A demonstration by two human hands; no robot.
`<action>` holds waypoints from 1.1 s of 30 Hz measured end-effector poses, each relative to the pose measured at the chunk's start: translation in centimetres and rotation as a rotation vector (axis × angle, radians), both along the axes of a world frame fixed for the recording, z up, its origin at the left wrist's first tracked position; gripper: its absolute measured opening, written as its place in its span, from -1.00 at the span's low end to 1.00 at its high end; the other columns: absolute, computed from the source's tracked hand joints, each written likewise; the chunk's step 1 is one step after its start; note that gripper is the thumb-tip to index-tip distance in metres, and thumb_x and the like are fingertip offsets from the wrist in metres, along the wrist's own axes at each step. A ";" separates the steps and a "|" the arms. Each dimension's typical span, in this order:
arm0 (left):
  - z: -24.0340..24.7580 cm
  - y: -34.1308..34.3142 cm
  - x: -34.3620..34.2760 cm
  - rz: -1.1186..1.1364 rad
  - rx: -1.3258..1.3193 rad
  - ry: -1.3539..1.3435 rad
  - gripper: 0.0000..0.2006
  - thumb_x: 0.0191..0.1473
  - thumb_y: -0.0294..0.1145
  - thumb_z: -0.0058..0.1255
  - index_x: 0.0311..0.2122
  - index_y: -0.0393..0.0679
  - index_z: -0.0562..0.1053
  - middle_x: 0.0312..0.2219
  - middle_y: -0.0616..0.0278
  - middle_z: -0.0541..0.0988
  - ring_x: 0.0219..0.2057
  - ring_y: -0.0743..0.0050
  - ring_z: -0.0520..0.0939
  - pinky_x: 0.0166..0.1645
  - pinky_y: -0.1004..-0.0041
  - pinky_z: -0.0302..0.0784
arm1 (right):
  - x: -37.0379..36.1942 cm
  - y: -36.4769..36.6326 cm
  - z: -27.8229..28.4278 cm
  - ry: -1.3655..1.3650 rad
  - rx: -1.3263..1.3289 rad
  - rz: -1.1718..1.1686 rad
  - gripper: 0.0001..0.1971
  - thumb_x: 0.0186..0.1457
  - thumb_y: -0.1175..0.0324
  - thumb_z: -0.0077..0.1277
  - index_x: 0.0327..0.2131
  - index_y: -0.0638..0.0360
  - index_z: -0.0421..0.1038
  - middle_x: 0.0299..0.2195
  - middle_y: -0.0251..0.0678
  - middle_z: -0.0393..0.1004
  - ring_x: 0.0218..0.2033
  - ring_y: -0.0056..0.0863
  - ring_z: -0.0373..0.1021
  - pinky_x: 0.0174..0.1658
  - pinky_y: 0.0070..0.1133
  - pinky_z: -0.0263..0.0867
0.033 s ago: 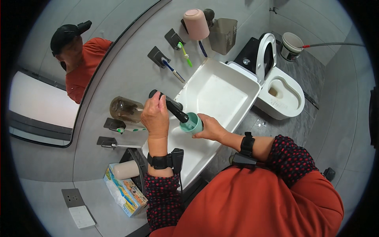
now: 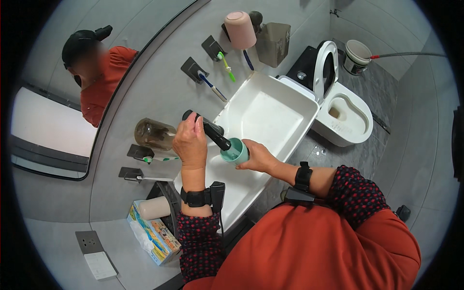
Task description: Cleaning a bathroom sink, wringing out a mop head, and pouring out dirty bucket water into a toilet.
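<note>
My right hand [image 2: 259,156] is closed round the side of a mint-green cup [image 2: 231,157], its mouth tilted up under the spout of a black faucet [image 2: 217,137]. Something pale green shows inside the cup, perhaps water, though it is too small to be sure. My left hand [image 2: 189,138] is closed on the faucet's handle, fingers bent over its top. Below both hands lies a white rectangular sink [image 2: 273,104].
Toothbrushes hang in wall holders beside the sink, with a pink cup [image 2: 240,30] above and a brown cup [image 2: 154,134] at left. A tissue box [image 2: 159,237] stands near left. A toilet [image 2: 344,116] and a white bucket [image 2: 357,58] are at right.
</note>
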State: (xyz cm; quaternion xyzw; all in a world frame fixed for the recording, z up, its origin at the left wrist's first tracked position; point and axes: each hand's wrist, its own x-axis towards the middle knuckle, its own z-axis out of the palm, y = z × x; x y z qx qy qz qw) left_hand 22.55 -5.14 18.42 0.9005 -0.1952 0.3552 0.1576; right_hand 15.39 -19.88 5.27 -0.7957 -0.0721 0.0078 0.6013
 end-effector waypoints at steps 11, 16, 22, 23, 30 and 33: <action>-0.2 0.1 0.1 0.019 0.014 0.002 -0.83 -0.04 -0.35 0.07 -0.30 -0.13 0.50 -0.54 0.15 0.51 -0.51 0.13 0.54 -0.43 0.28 0.42 | 0.0 -0.3 0.1 0.010 -0.044 0.010 -0.35 -0.43 0.21 0.29 -0.16 0.24 0.31 -0.28 -0.08 0.42 -0.20 -0.14 0.36 -0.10 -0.42 0.28; -0.5 -0.1 0.2 0.005 -0.005 -0.005 -0.83 -0.04 -0.35 0.08 -0.30 -0.14 0.50 -0.54 0.15 0.51 -0.51 0.13 0.54 -0.43 0.28 0.42 | 0.0 -0.3 0.3 0.009 -0.050 0.012 -0.36 -0.42 0.22 0.29 -0.16 0.23 0.31 -0.27 -0.09 0.42 -0.20 -0.15 0.36 -0.10 -0.43 0.28; -0.4 -0.1 0.1 0.009 -0.007 -0.008 -0.83 -0.05 -0.35 0.08 -0.30 -0.14 0.50 -0.54 0.14 0.51 -0.50 0.13 0.54 -0.43 0.28 0.42 | 0.0 -0.4 0.7 -0.003 -0.030 0.032 -0.35 -0.43 0.21 0.28 -0.16 0.23 0.32 -0.26 -0.08 0.42 -0.20 -0.14 0.36 -0.10 -0.42 0.28; -0.3 -0.2 0.1 0.017 -0.003 -0.006 -0.83 -0.04 -0.35 0.08 -0.30 -0.14 0.50 -0.53 0.14 0.50 -0.50 0.12 0.54 -0.44 0.28 0.42 | 0.0 -0.5 0.7 -0.004 -0.030 0.038 -0.35 -0.43 0.21 0.28 -0.16 0.23 0.32 -0.26 -0.08 0.42 -0.20 -0.14 0.36 -0.10 -0.42 0.28; -0.5 -0.8 -0.6 0.080 0.045 0.004 -0.81 -0.05 -0.36 0.08 -0.28 -0.13 0.50 -0.54 0.13 0.48 -0.51 0.11 0.52 -0.44 0.26 0.41 | 1.5 -1.6 0.6 -0.025 -0.021 0.115 -0.35 -0.44 0.21 0.27 -0.17 0.26 0.33 -0.26 -0.07 0.43 -0.20 -0.12 0.36 -0.11 -0.42 0.28; -1.5 -1.4 -1.5 0.049 0.047 0.053 -0.79 -0.06 -0.38 0.09 -0.25 -0.12 0.50 -0.57 0.15 0.44 -0.52 0.13 0.51 -0.47 0.27 0.39 | 2.3 -2.8 0.8 -0.035 -0.014 0.176 -0.36 -0.45 0.21 0.27 -0.18 0.26 0.34 -0.26 -0.05 0.43 -0.20 -0.10 0.36 -0.11 -0.41 0.28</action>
